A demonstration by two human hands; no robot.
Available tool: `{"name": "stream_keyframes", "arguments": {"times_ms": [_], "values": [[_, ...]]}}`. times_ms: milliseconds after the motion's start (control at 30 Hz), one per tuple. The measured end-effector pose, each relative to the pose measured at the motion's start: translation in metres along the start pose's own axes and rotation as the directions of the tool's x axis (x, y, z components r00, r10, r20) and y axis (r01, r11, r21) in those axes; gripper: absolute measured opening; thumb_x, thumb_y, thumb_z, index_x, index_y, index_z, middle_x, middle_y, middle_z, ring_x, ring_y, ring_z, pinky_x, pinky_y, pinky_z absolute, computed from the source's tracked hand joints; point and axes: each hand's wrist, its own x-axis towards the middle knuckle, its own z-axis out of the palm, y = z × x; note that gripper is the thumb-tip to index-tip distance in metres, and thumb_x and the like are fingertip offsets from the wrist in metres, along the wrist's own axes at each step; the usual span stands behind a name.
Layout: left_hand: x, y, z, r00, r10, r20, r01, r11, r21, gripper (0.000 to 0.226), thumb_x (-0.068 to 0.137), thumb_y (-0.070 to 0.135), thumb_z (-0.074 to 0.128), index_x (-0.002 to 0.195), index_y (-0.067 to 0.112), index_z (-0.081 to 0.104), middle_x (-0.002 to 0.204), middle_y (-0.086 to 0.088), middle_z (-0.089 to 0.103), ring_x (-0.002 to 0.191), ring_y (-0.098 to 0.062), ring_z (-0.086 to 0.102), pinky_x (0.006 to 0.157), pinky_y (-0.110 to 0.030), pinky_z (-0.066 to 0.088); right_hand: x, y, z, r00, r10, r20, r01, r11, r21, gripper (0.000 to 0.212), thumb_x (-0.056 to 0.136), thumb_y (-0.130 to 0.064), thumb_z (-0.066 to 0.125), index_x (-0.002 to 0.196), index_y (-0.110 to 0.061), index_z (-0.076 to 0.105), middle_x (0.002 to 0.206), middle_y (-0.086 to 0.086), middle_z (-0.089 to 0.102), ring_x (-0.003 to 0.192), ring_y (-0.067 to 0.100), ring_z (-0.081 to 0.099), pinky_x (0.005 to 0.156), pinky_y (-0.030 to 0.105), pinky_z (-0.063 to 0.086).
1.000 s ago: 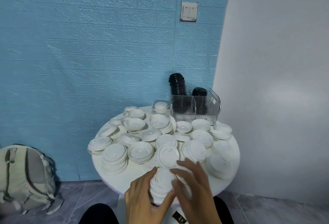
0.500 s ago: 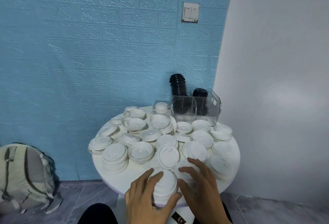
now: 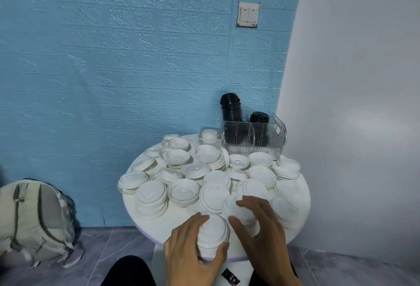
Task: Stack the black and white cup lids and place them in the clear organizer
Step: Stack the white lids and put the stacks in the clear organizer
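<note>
Round table (image 3: 136, 204) crowded with white lids (image 3: 184, 191), rim barely free. Organizer (image 3: 254, 140) at far edge (black lids (image 3: 230, 109) inside). Your left hand (image 3: 193, 247) grips a near-edge stack (image 3: 213, 233); right hand (image 3: 261, 229) spread over neighbouring lids.

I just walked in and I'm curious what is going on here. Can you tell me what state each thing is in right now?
Left hand: gripping a stack of white lids at the table's near edge.
Right hand: fingers spread, reaching over loose white lids.
Clear organizer: upright, holding two stacks of black lids.
Small clear container: holds white lids.
Round white table: covered with scattered white lids.
Backpack: on the floor.
</note>
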Motion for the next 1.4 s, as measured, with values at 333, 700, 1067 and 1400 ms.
{"name": "stream_keyframes", "arguments": {"times_ms": [333,700,1067,1400], "values": [[0.003,0.006,-0.006,0.997,-0.06,0.05,0.058,0.998,0.036,0.083,0.067,0.059,0.062,0.143,0.029,0.049,0.122,0.026,0.056,0.106,-0.004,0.052,0.089,-0.025,0.044,-0.018,-0.016,0.027,0.962,-0.206,0.177,0.192,0.977,0.09,0.029,0.075,-0.045,0.079,0.101,-0.036,0.071,0.126,-0.024,0.061,0.126,-0.004,0.056,0.086,0.011,0.051],[0.001,0.009,-0.003,0.998,-0.036,0.053,0.037,0.999,-0.027,0.067,0.068,0.058,0.062,0.133,0.055,0.047,0.132,0.022,0.059,0.114,0.0,0.051,0.09,-0.024,0.038,-0.02,-0.011,0.028,0.952,-0.156,0.263,0.134,0.986,0.097,0.024,0.09,-0.045,0.065,0.112,-0.039,0.069,0.134,-0.031,0.055,0.136,-0.005,0.046,0.097,0.035,0.054],[0.004,0.008,0.011,0.998,-0.021,-0.054,0.021,1.0,0.006,0.057,0.06,0.062,0.071,0.113,0.041,0.065,0.11,0.006,0.07,0.097,-0.017,0.058,0.08,-0.031,0.037,-0.004,0.027,-0.012,0.983,-0.02,0.18,0.044,0.991,-0.13,0.041,0.085,-0.058,0.06,0.125,-0.046,0.062,0.139,-0.031,0.049,0.13,-0.001,0.048,0.105,0.025,0.041],[0.004,0.01,0.009,0.997,-0.068,-0.039,0.066,0.997,-0.029,0.054,0.06,0.059,0.069,0.109,0.038,0.069,0.114,0.008,0.07,0.103,-0.014,0.057,0.083,-0.025,0.031,-0.005,0.022,-0.016,0.981,0.039,0.191,-0.015,0.992,-0.125,0.03,0.068,-0.052,0.079,0.096,-0.041,0.075,0.111,-0.04,0.06,0.105,-0.021,0.055,0.088,-0.002,0.037]]}}
